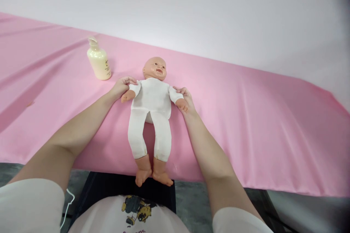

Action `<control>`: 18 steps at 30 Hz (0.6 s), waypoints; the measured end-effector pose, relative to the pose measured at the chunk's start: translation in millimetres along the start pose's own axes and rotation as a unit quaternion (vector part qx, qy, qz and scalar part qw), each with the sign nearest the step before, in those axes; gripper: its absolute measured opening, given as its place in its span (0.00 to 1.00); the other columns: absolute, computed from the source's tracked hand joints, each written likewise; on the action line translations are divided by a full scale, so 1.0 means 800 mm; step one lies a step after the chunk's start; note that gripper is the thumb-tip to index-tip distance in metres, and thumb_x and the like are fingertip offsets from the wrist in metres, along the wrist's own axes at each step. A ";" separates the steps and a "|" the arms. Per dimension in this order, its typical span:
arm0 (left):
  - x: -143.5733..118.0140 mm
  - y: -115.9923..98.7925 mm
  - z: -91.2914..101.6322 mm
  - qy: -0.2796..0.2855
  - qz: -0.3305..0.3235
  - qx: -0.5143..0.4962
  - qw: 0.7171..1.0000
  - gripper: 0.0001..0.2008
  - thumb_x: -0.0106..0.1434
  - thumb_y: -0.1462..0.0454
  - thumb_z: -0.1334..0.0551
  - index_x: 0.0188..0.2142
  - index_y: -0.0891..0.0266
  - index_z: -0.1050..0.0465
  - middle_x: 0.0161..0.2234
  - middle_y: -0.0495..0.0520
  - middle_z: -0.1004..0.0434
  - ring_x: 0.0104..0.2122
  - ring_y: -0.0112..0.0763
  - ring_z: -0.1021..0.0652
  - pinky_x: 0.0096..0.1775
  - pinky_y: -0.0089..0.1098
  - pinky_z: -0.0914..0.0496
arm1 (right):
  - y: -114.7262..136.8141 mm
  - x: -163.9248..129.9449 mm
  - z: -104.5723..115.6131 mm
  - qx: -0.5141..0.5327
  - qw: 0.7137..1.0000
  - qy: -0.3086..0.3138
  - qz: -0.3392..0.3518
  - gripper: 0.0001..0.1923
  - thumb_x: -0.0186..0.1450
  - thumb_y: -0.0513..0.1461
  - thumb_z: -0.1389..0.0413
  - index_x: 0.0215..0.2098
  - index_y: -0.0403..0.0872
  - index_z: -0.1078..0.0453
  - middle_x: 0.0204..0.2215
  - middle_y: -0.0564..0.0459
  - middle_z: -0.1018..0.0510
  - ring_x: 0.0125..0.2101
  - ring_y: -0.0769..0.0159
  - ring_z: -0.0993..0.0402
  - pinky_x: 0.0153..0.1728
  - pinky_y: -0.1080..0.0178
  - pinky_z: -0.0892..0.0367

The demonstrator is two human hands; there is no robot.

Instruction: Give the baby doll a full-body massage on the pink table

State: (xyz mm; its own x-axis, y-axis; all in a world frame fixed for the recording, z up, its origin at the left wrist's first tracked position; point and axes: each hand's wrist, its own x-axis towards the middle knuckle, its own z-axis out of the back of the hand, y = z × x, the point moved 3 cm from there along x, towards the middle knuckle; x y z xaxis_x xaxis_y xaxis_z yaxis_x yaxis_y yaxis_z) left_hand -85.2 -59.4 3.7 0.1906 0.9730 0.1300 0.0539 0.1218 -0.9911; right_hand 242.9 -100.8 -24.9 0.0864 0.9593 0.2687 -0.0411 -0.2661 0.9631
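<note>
Left hand (122,86) closed on upper arm of baby doll (152,106); right hand (186,99) probably curled loosely around other arm. Doll between both hands, on back on pink tabletop (246,116). Cream lotion bottle (98,60) just beyond left hand.

White-suited plastic baby doll (151,103) lies on its back mid pink-clothed tabletop (259,116), head twd far edge, feet over near edge. Cream plastic pump bottle (98,62) stands far-left of doll. Left hand (123,85) & right hand (187,98) flank it, each touching an arm.
</note>
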 end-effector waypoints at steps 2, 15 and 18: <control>0.000 -0.001 0.001 0.014 -0.009 0.024 1.000 0.12 0.42 0.72 0.39 0.29 0.63 0.25 0.35 0.55 0.17 0.44 0.42 0.17 0.54 0.47 0.26 | 0.003 -0.003 -0.002 -0.005 1.000 0.004 -0.004 0.14 0.60 0.51 0.40 0.26 0.53 0.35 0.36 0.52 0.19 0.52 0.53 0.21 0.58 0.43 0.29; -0.001 0.000 0.001 0.042 -0.054 0.034 0.997 0.18 0.46 0.65 0.31 0.40 0.62 0.23 0.40 0.57 0.16 0.45 0.43 0.18 0.53 0.44 0.27 | 0.015 -0.007 -0.006 0.007 0.999 0.020 -0.033 0.14 0.56 0.50 0.39 0.34 0.53 0.34 0.42 0.48 0.17 0.54 0.52 0.23 0.59 0.43 0.30; 0.001 0.004 0.001 0.033 -0.060 0.045 0.997 0.29 0.48 0.58 0.27 0.49 0.62 0.28 0.41 0.58 0.17 0.44 0.43 0.17 0.51 0.45 0.26 | 0.015 -0.006 -0.009 0.020 0.999 0.027 -0.011 0.28 0.58 0.56 0.41 0.52 0.54 0.36 0.53 0.46 0.20 0.55 0.51 0.23 0.59 0.43 0.30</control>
State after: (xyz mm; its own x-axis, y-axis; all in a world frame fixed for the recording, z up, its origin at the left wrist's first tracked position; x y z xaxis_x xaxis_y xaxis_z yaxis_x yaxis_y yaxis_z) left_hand -85.9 -57.6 0.6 0.2522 0.9357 0.2466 -0.0074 0.2567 -0.9665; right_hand 235.2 -108.2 -14.5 0.0338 0.9685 0.2468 0.0010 -0.2470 0.9690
